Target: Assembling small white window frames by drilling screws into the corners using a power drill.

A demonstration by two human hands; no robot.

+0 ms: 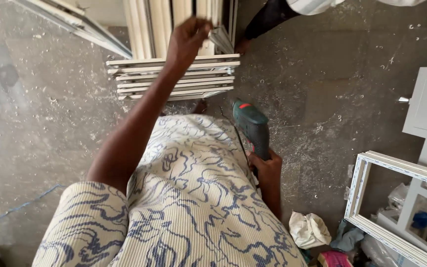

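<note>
Head view: right hand [267,165] fingers clenched round drill [252,127]; left hand [188,39] grasping frame strips [174,76].

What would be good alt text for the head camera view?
Seen from above, a person's left hand grips white window-frame profiles stacked on a dusty concrete floor, while the right hand holds a green power drill. A white frame lies at right.

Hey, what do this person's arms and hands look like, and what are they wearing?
Both hands are bare: left hand, right hand. No gloves, rings or watch show. The forearms are uncovered. Short sleeves of a cream ribbed shirt with wavy blue line patterns end above the elbow.
</note>
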